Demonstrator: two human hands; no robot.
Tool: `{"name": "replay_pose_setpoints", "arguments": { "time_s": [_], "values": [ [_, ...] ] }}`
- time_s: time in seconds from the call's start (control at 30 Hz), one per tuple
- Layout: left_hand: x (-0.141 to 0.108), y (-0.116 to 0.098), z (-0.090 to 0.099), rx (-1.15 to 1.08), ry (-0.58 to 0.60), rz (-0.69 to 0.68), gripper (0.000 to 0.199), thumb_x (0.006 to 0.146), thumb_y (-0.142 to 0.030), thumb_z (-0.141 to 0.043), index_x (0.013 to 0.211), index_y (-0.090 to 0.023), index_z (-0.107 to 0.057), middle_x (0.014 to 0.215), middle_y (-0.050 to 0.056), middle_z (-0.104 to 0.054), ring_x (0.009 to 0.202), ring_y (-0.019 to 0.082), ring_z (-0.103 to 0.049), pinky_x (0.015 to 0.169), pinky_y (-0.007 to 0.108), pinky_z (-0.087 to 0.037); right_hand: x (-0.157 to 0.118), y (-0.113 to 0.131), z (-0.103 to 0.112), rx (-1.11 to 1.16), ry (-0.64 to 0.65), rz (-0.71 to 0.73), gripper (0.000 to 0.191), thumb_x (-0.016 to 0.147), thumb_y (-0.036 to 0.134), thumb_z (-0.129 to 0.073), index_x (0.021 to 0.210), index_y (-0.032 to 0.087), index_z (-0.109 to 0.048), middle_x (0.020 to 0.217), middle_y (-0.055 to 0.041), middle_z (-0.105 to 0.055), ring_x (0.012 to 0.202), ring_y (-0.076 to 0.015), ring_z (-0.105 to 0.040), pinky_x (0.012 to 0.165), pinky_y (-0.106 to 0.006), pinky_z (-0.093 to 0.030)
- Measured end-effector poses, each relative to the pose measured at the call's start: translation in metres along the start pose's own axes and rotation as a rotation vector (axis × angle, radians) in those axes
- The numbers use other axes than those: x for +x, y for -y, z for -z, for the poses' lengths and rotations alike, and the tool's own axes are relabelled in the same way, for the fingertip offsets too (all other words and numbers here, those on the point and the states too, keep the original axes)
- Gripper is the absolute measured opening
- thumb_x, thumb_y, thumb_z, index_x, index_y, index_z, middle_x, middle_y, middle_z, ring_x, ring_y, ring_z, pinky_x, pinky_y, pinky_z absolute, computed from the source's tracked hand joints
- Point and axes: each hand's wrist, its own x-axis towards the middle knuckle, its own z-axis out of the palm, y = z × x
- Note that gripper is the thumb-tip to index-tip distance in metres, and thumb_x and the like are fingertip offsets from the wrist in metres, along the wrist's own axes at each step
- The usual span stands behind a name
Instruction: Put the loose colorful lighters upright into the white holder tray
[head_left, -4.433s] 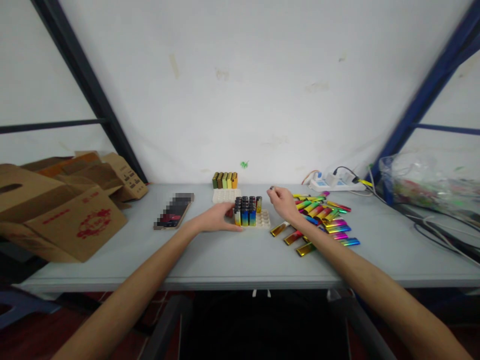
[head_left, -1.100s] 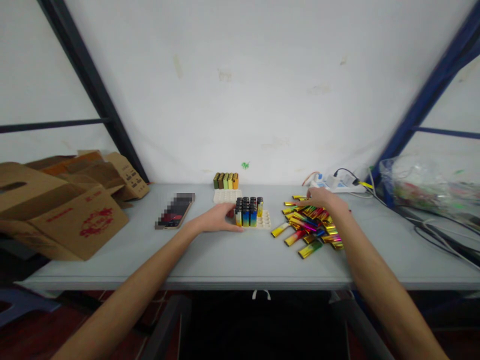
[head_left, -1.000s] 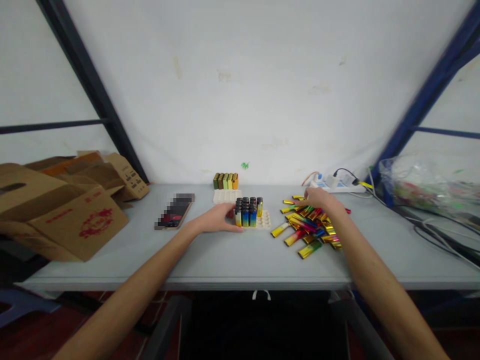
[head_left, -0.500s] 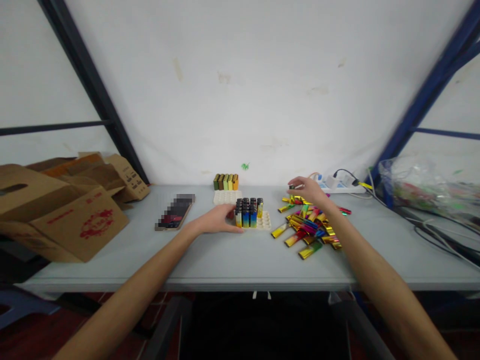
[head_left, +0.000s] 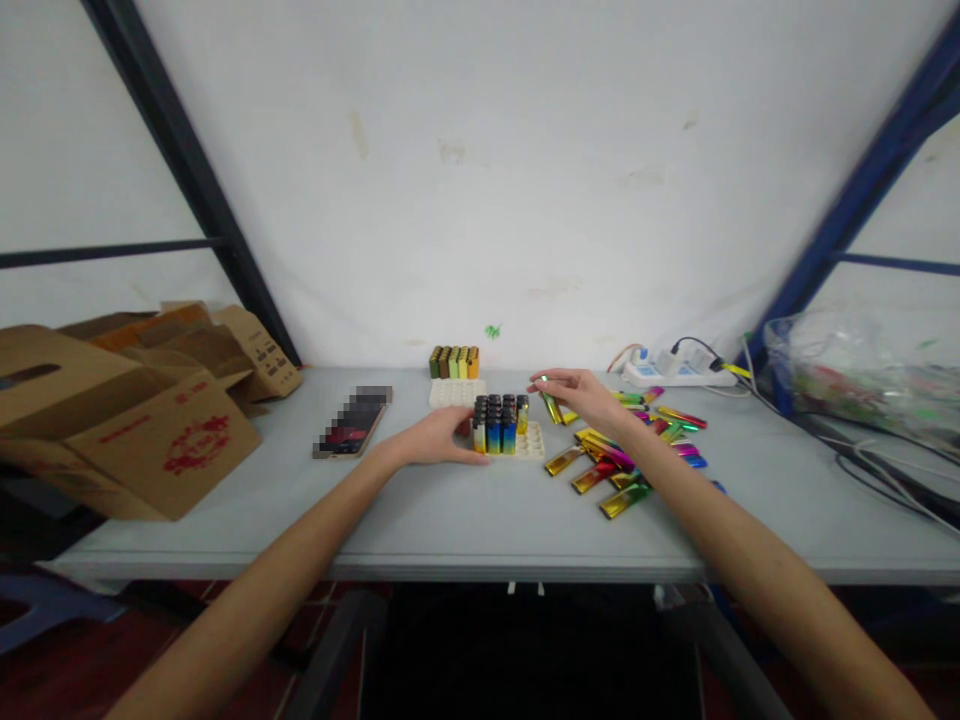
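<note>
Colourful metallic lighters [head_left: 494, 432] stand upright in rows in the left part of a white holed tray [head_left: 534, 441]. My left hand [head_left: 435, 437] grips the left end of this tray, thumb along the front and fingers behind. My right hand [head_left: 581, 396] is just right of the tray, fingers pinched on the upper end of a yellow-green lighter [head_left: 551, 408] that hangs tilted below them. Under and beside my right forearm lies a loose pile of shiny lighters [head_left: 596, 473] in gold, red, green, blue and pink.
Behind stands a second white tray [head_left: 457, 393] with a group of green and yellow lighters [head_left: 454, 363]. A phone [head_left: 354, 425] lies to the left, beside open cardboard boxes [head_left: 161, 440]. A power strip [head_left: 675, 372], cables and a clear plastic bag [head_left: 840, 365] are at the right.
My right hand has moved left from the back of the pile towards the tray, carrying a lighter. My left hand stays at the tray's left end.
</note>
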Motion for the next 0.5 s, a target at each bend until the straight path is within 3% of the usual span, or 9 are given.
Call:
{"name": "replay_pose_setpoints", "arguments": {
  "time_s": [0.13,0.27,0.4,0.5],
  "values": [
    [0.0,0.002,0.0,0.063,0.021,-0.006,0.073,0.065,-0.075,-0.076,0.106,-0.016,-0.065,0.101,0.01,-0.071,0.088,0.029,-0.066,0.075,0.036,-0.051,-0.005,0.004,-0.011,0.052,0.043,0.025,0.044,0.087,0.059,-0.069,0.103,0.018,-0.071,0.095,-0.0064,-0.074,0.071,-0.0135,-0.059,0.06,-0.026,-0.045],
    [0.001,0.003,0.0,0.084,0.021,-0.003,0.071,0.066,-0.076,-0.076,0.103,-0.016,-0.064,0.1,0.01,-0.07,0.087,0.029,-0.065,0.073,0.035,-0.05,-0.004,0.0,-0.018,0.216,-0.058,-0.017,0.045,0.083,0.062,-0.072,0.105,0.025,-0.059,0.081,0.003,-0.064,0.058,-0.0109,-0.059,0.05,-0.022,-0.041],
    [0.001,0.003,0.0,0.073,0.02,-0.028,0.068,0.067,-0.073,-0.076,0.103,-0.017,-0.064,0.099,0.009,-0.07,0.085,0.028,-0.065,0.073,0.035,-0.05,-0.002,-0.004,-0.02,0.256,-0.083,-0.068,0.048,0.085,0.068,-0.066,0.108,0.028,-0.052,0.074,0.0067,-0.059,0.043,-0.0067,-0.042,0.039,-0.018,-0.025],
    [0.0,0.004,0.0,0.076,0.01,-0.033,0.066,0.067,-0.073,-0.077,0.1,-0.017,-0.064,0.097,0.009,-0.07,0.085,0.027,-0.064,0.073,0.034,-0.049,0.0,-0.004,-0.022,0.263,-0.051,-0.121,0.046,0.087,0.07,-0.061,0.107,0.029,-0.051,0.062,0.011,-0.045,0.039,-0.0056,-0.025,0.04,-0.018,-0.014]
  ]
}}
